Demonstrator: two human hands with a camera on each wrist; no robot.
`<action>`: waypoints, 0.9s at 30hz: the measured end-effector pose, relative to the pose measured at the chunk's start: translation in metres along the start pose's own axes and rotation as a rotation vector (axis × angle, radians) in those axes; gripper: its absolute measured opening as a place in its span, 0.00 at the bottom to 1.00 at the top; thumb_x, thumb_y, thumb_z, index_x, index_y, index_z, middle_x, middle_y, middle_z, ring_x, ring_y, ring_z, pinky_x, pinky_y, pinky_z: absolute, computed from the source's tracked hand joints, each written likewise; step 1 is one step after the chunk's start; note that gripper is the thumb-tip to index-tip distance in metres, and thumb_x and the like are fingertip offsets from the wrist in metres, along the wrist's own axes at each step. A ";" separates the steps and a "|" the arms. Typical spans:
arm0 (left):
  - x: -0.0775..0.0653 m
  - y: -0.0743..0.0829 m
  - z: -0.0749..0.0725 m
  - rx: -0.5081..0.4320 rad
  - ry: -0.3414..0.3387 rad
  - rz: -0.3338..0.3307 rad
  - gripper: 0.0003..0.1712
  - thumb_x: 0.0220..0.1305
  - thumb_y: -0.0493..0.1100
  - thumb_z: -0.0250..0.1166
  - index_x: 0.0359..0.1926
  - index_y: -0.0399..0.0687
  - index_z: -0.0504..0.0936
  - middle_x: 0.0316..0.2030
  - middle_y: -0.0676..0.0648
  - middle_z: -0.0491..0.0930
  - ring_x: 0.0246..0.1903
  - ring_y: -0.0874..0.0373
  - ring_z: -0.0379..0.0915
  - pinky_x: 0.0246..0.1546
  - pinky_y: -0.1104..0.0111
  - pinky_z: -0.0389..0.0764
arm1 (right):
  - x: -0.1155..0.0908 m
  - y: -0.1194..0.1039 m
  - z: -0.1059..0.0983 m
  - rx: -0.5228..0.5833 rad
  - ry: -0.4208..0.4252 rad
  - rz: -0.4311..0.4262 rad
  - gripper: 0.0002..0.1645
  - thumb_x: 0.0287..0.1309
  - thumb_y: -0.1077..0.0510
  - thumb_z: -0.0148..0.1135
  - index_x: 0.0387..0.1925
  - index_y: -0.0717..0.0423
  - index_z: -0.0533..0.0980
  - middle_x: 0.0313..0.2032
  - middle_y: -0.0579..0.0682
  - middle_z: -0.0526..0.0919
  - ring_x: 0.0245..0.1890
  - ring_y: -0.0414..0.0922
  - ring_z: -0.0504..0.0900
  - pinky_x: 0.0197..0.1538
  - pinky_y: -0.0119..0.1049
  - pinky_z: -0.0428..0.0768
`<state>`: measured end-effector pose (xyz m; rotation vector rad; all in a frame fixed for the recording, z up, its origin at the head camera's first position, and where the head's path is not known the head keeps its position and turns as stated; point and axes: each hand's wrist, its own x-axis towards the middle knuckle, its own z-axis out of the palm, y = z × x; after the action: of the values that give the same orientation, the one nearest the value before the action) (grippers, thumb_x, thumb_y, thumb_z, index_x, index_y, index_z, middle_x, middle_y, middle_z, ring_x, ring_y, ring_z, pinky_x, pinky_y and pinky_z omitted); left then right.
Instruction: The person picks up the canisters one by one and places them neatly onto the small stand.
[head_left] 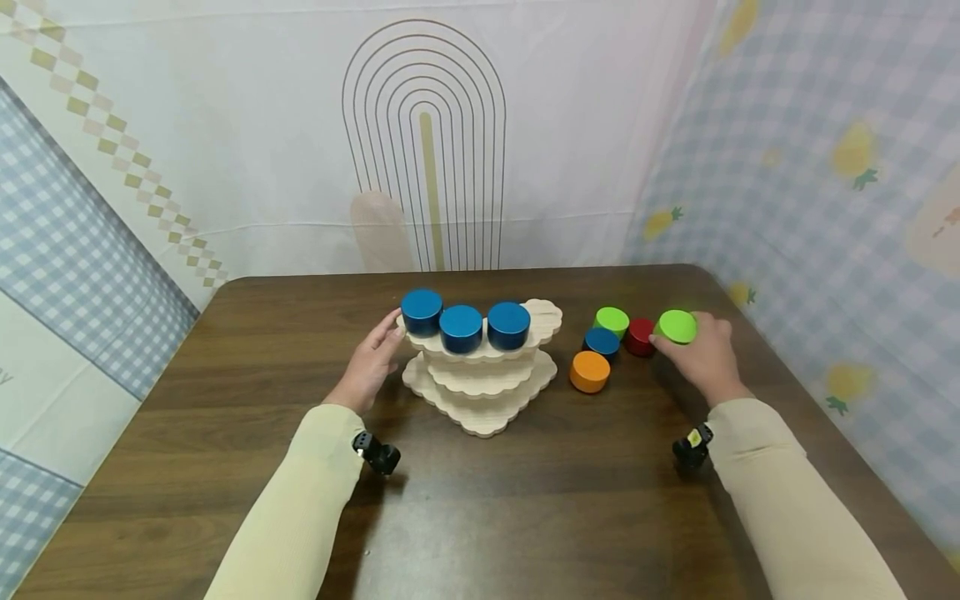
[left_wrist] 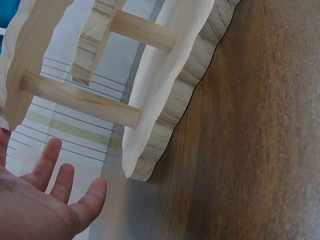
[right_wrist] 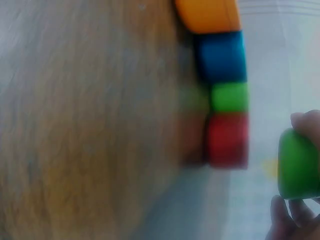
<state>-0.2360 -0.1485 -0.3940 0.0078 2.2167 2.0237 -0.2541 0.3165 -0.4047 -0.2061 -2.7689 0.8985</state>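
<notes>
A pale wooden tiered stand (head_left: pixel 483 414) with scalloped edges is at mid-table. Three blue cylinders (head_left: pixel 461 327) sit on its top tier. My left hand (head_left: pixel 371 367) is at the stand's left side, fingers loosely extended. In the left wrist view, a finger of that left hand (left_wrist: pixel 47 205) meets the top tier's edge; the other fingers are free in the air. My right hand (head_left: pixel 707 354) pinches a bright green cylinder (head_left: pixel 677 326) between thumb and fingers. The right wrist view shows this green cylinder (right_wrist: pixel 297 165) raised off the table.
Right of the stand, an orange cylinder (head_left: pixel 589 372), a blue cylinder (head_left: pixel 602 342), another green cylinder (head_left: pixel 612 321) and a red cylinder (head_left: pixel 640 337) stand close together on the brown wooden table (head_left: pixel 510 508). Patterned cloth (head_left: pixel 570 125) hangs behind the table and along its sides.
</notes>
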 end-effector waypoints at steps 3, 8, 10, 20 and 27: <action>-0.008 0.010 0.003 0.008 -0.007 -0.006 0.30 0.77 0.48 0.44 0.76 0.52 0.52 0.75 0.42 0.48 0.73 0.44 0.43 0.66 0.42 0.55 | -0.001 -0.009 -0.001 0.014 -0.006 -0.009 0.46 0.58 0.41 0.63 0.62 0.73 0.59 0.56 0.73 0.59 0.50 0.64 0.63 0.50 0.60 0.71; -0.012 0.014 0.005 0.012 -0.009 -0.002 0.30 0.77 0.48 0.44 0.76 0.52 0.51 0.75 0.42 0.48 0.73 0.43 0.43 0.66 0.42 0.55 | -0.002 -0.022 -0.001 0.028 -0.014 -0.024 0.47 0.58 0.41 0.63 0.63 0.72 0.59 0.56 0.72 0.58 0.49 0.64 0.64 0.52 0.60 0.71; -0.009 0.011 0.004 0.008 -0.008 0.000 0.30 0.77 0.48 0.44 0.76 0.52 0.51 0.75 0.42 0.48 0.73 0.43 0.43 0.66 0.42 0.55 | -0.003 -0.028 0.000 0.034 -0.023 -0.031 0.47 0.58 0.41 0.63 0.63 0.71 0.59 0.56 0.73 0.57 0.48 0.63 0.65 0.52 0.60 0.71; 0.008 -0.014 -0.002 0.022 0.016 0.027 0.30 0.76 0.54 0.45 0.75 0.61 0.53 0.75 0.47 0.50 0.73 0.47 0.45 0.65 0.43 0.57 | -0.004 -0.056 0.009 0.087 -0.094 -0.104 0.47 0.58 0.43 0.64 0.65 0.70 0.57 0.57 0.71 0.57 0.49 0.62 0.66 0.53 0.60 0.70; 0.009 -0.014 -0.001 0.022 0.017 0.031 0.30 0.76 0.54 0.45 0.75 0.61 0.54 0.75 0.46 0.50 0.73 0.46 0.45 0.65 0.42 0.58 | -0.005 -0.078 0.016 0.096 -0.120 -0.162 0.45 0.57 0.45 0.66 0.65 0.69 0.59 0.57 0.69 0.58 0.48 0.60 0.67 0.49 0.57 0.71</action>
<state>-0.2436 -0.1504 -0.4091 0.0272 2.2628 2.0218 -0.2585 0.2444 -0.3720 0.0900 -2.7916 1.0293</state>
